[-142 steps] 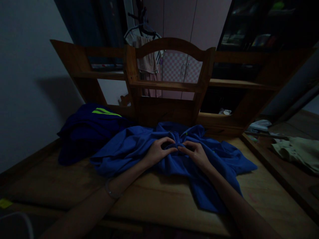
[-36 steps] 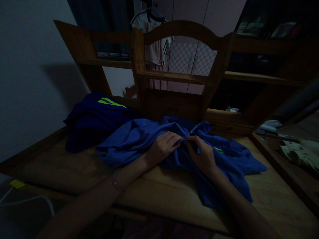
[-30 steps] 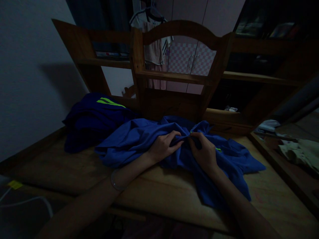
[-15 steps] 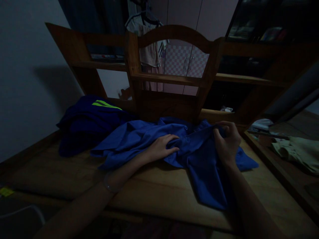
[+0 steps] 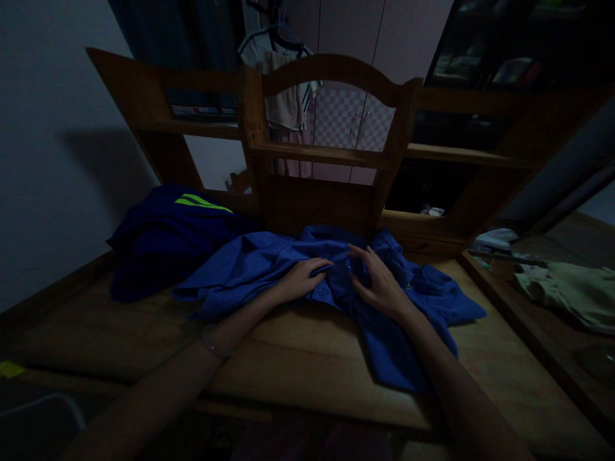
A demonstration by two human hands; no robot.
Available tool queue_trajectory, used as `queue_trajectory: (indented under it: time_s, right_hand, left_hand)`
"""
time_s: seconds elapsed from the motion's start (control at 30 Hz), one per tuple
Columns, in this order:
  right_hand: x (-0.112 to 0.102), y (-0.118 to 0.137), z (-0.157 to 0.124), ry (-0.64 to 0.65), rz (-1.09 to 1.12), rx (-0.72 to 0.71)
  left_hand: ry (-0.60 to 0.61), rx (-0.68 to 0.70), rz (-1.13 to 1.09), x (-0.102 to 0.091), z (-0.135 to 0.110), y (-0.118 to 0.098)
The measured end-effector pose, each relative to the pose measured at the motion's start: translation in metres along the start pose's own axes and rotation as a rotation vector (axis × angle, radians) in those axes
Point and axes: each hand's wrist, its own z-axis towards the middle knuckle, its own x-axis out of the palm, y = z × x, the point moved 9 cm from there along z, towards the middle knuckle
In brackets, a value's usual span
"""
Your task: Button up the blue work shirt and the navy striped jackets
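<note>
A crumpled blue shirt (image 5: pixel 269 266) lies on a wooden surface (image 5: pixel 298 358) in dim light. My left hand (image 5: pixel 302 278) rests on the shirt's middle with its fingers curled onto the cloth near a row of buttons. My right hand (image 5: pixel 379 282) lies just to the right of it on the same shirt, fingers stretched and spread over the fabric. The two hands are a few centimetres apart. A thin bracelet sits on my left wrist.
A darker blue garment with green stripes (image 5: pixel 168 237) lies at the back left. A wooden headboard-like frame with shelves (image 5: pixel 331 153) stands right behind the shirt. Pale clothing (image 5: pixel 562 288) lies at the right. A wall runs along the left.
Half a second ago my right hand held a fold of the shirt lifted out to the right; it has let go and come back down flat beside my left hand.
</note>
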Motion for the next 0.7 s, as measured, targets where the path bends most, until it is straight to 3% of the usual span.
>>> queue_trajectory:
  time_s: [0.17, 0.4, 0.7]
  right_hand:
    - [0.013, -0.025, -0.005, -0.054, 0.018, 0.139]
    - [0.025, -0.024, -0.003, -0.027, 0.098, 0.182]
    - [0.050, -0.019, -0.009, 0.259, 0.473, 0.294]
  left_hand:
    - [0.014, -0.014, -0.073, 0.001, 0.001, 0.001]
    - [0.076, -0.094, -0.257, 0.001, 0.002, -0.004]
    - [0.062, -0.186, -0.339, 0.003, 0.004, 0.007]
